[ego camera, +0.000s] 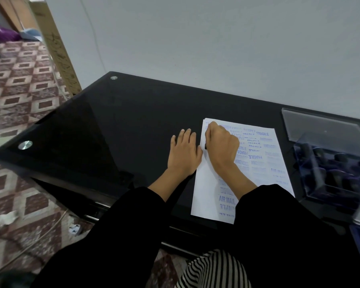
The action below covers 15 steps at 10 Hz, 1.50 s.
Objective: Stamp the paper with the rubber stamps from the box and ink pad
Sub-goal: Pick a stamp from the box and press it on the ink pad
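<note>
Sleeves [279, 225] lead to the right hand [221, 146], clenched around a stamp [205, 146] at the far-left corner of the paper [204, 183]; the left hand [184, 154] lies flat on the table [112, 132] alongside. Barely pinned, the paper could slide and smear the print.

My black glass table [116, 125] has 2 round metal studs [25, 145] at its left corners, with a grey wall [216, 48] behind. Patterned floor tiles [19, 96] spread to my left, a white plug [74, 229] lying on them. Striped cloth [214, 269] covers my lap.
</note>
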Available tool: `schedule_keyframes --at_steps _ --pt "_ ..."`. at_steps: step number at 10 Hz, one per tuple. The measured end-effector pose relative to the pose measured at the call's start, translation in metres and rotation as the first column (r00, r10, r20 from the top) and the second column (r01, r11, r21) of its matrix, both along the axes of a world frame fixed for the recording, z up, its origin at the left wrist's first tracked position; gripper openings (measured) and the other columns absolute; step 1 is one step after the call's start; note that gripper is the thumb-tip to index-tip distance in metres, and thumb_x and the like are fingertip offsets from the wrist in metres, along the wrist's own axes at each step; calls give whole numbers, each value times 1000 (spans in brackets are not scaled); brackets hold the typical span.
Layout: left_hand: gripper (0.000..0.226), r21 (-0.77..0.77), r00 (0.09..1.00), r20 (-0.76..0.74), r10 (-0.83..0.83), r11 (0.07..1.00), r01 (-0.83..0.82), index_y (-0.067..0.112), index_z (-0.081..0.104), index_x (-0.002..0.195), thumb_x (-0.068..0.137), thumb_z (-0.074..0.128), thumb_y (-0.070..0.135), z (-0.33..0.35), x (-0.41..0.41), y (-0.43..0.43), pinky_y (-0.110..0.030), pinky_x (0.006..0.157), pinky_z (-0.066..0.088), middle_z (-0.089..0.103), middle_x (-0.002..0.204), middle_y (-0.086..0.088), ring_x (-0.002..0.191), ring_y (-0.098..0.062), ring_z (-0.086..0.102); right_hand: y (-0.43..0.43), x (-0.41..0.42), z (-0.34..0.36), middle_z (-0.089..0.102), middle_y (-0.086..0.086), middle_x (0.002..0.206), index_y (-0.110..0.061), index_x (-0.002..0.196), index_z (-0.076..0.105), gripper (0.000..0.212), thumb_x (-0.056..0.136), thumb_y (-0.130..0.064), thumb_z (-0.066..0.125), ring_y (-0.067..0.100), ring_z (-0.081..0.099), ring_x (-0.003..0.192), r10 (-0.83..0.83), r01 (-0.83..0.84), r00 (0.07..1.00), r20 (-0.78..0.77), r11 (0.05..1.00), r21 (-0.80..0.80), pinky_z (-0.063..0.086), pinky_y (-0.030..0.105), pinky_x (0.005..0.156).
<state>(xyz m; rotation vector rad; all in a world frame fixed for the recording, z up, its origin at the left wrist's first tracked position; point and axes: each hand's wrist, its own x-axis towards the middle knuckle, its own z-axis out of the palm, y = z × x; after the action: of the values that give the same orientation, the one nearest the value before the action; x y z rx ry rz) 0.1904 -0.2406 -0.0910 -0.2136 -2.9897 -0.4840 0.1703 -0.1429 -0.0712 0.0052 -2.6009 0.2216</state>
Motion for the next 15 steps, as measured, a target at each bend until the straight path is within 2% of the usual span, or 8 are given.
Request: schedule_keyframes --at_steps 1,5,7,10,12,13,14,15 --pt "51 -5 1000 1 -1 1000 1 8 22 146 100 27 30 0 1 0 -41 118 7 17 156 -9 146 -22 9 -1 3 1 23 -2 43 -15 54 36 50 60 -1 84 10 15 35 38 -41 998 -45 997 -72 -1 9 50" --pt "51 -36 1000 2 2 999 -2 8 21 146 101 26 30 1 1 1 -41 119 8 17 156 -8 146 -22 9 2 13 -3 24 -3 42 -11 57 49 33 68 -6 80 9 17 34 55 -54 994 -98 998 7 19 16 43" --pt "51 -32 1000 6 3 999 -3 9 21 146 100 26 30 1 1 1 -41 119 8 17 156 -8 146 -22 10 9 -5 1 47 5 68 -13 83 37 17 100 -16 38 11 33 48 -6 1 991 131 999 38 20 22 46" --pt "50 16 1000 -18 10 1000 -10 9 24 145 100 28 29 -2 0 1 -41 119 9 20 156 -7 146 -21 11 7 -28 12 33 1 55 -11 78 44 20 97 -10 41 9 29 47 -55 34 952 302 997 76 29 22 49" --pt "50 24 999 -32 14 1000 -14 10 26 145 99 29 29 -3 -2 -1 -40 119 10 21 155 -7 146 -21 13 7 -26 14 49 5 75 -12 83 42 14 96 -13 47 13 45 60 -65 34 946 317 994 104 36 23 60" --pt "50 30 999 -43 11 1000 -9 10 27 144 99 31 30 -3 -2 -1 -40 119 10 23 155 -7 145 -20 14 5 -20 15 39 2 60 -12 83 40 15 96 -11 48 10 36 50 -53 22 944 324 995 98 32 22 53" --pt "49 43 999 -47 15 999 -12 10 28 144 98 32 30 -3 -2 -2 -40 119 11 24 154 -6 145 -20 15 9 -14 19 32 -1 55 -12 80 39 18 97 -10 43 9 28 46 -27 8 953 301 998 64 25 22 45" --pt "50 51 999 -50 7 999 -5 10 29 144 98 33 30 -2 -1 -1 -39 119 11 25 154 -7 145 -19 15 30 -5 27 35 -4 55 -14 78 40 25 101 -26 35 8 31 46 -39 62 986 159 988 -141 29 22 46"
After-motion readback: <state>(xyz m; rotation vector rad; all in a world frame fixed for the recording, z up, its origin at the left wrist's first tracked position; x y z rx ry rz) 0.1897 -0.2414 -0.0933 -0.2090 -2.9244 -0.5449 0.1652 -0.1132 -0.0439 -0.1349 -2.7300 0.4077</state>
